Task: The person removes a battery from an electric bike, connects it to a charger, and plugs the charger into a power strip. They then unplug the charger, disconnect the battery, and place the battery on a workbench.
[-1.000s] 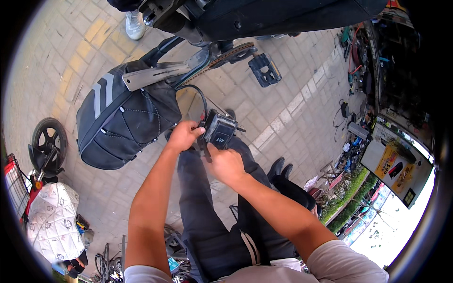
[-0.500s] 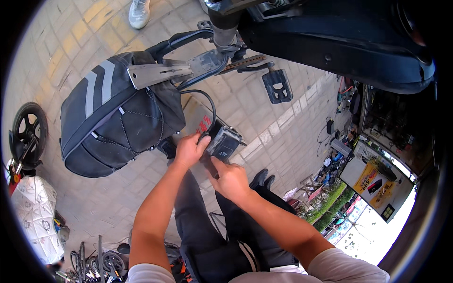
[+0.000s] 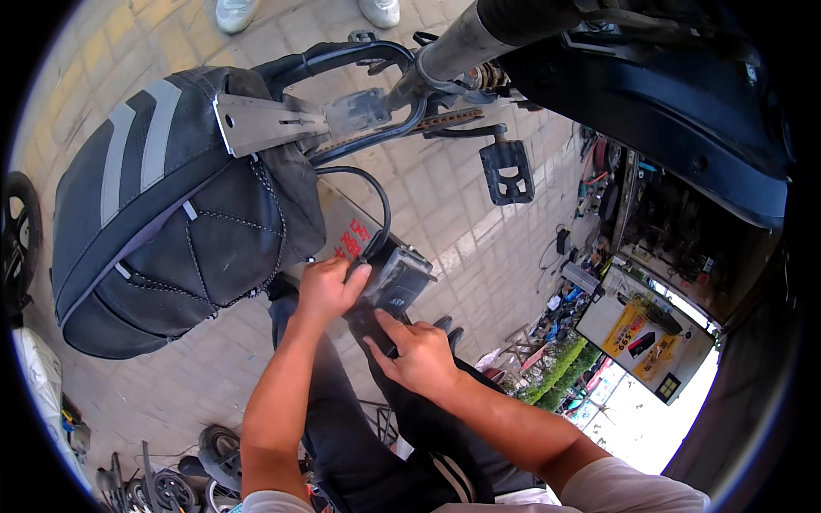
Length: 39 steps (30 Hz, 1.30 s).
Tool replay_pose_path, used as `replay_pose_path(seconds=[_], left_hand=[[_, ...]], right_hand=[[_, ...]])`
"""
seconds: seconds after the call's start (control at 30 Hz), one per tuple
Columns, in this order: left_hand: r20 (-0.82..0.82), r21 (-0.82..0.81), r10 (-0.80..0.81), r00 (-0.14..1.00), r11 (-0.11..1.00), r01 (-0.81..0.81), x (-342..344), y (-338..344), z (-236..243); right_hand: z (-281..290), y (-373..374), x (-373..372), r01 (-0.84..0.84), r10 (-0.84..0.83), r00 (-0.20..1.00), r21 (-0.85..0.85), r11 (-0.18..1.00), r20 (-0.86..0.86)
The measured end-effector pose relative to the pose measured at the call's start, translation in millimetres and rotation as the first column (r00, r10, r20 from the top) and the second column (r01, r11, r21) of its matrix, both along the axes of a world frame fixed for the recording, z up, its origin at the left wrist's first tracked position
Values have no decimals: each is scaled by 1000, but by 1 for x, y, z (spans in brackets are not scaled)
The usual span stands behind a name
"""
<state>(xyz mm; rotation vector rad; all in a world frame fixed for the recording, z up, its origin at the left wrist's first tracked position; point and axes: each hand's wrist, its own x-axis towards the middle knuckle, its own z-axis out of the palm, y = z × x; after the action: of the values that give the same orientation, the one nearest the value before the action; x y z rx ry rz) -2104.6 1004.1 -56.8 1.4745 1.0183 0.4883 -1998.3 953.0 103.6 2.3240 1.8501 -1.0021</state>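
My left hand (image 3: 325,292) pinches the end of a black cable (image 3: 372,184) at the edge of a black box (image 3: 409,272) with a metal casing. My right hand (image 3: 417,357) has its index finger extended onto the dark lower part of that box, thumb apart. Behind them lies a pale plate (image 3: 342,214) with red writing. A black pannier bag (image 3: 137,222) with grey reflective stripes hangs to the left, under a bare metal bracket (image 3: 272,124) on the bicycle frame (image 3: 445,51).
A pedal (image 3: 507,171) and black bodywork (image 3: 650,111) are at upper right. A person's white shoes (image 3: 235,10) stand at the top. Spare wheels (image 3: 175,492), tools and parts (image 3: 556,308) lie around the paving. A signboard (image 3: 646,329) stands at right.
The bicycle and bag appear larger, with more of the frame in view. My hands and the box sit lower in the picture; both hands stay at the box.
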Motion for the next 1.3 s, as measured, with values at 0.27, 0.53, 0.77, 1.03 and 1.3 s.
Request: replay_pose_path(seconds=[0.27,0.53,0.77,1.03,1.3], left_hand=[[0,20,-19,1000,1000,19,20,23,26],[-58,-17,89,994,996,-90,32,9,18],[-112,82,203,973,977,-195,43,8,6],[276,-174,458,845,888,-425,59,-16,-39],[451,-107,97,887,993,-54,49,-15,-19]], right_hand=[[-2,-5,5,12,-12,1000,72,997,5],[-5,-14,10,8,-7,1000,23,1000,-28],[-6,17,52,-91,100,988,74,993,-118],[-4,5,82,-333,360,932,314,889,-32],[-13,-61,56,-394,321,918,464,793,233]])
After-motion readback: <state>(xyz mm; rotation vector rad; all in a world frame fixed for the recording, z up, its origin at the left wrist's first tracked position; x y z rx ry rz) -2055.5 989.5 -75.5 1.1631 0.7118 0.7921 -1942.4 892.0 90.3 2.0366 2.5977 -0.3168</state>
